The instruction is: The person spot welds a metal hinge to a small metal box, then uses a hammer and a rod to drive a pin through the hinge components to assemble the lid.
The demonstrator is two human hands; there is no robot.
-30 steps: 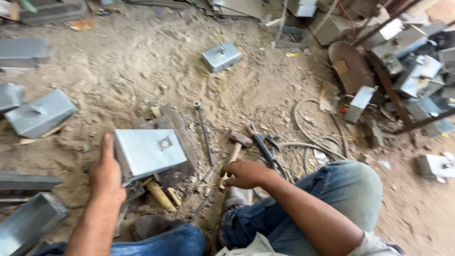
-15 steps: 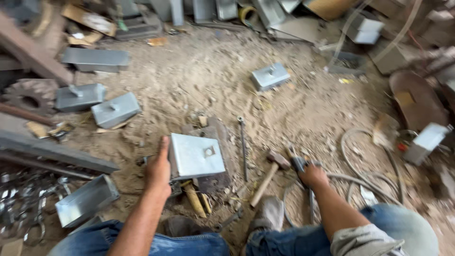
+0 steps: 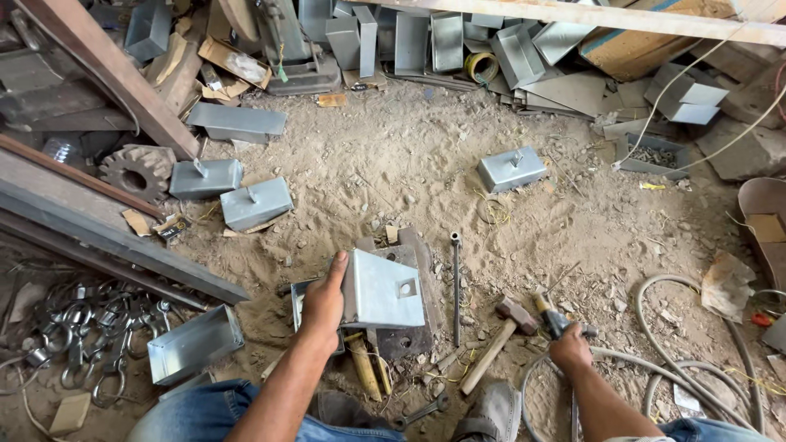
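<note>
Sheet-metal box (image 3: 381, 288), grey, folded, 1 square hole in its top face, set on a dark steel plate (image 3: 413, 327) on the sandy floor (image 3: 393, 164); left hand (image 3: 323, 304) is closed over the box's left edge, thumb on top. Right of the box: wooden-handled hammer (image 3: 501, 337) lying free, then a hose-fed hand tool (image 3: 555, 321) gripped by the right hand (image 3: 571, 352); 3 finished boxes (image 3: 255, 203) lie up-left and up-right of it. Handling note, as judgement: keep the box flat and pinned on the plate, fingers clear of the hole, hose slack.
</note>
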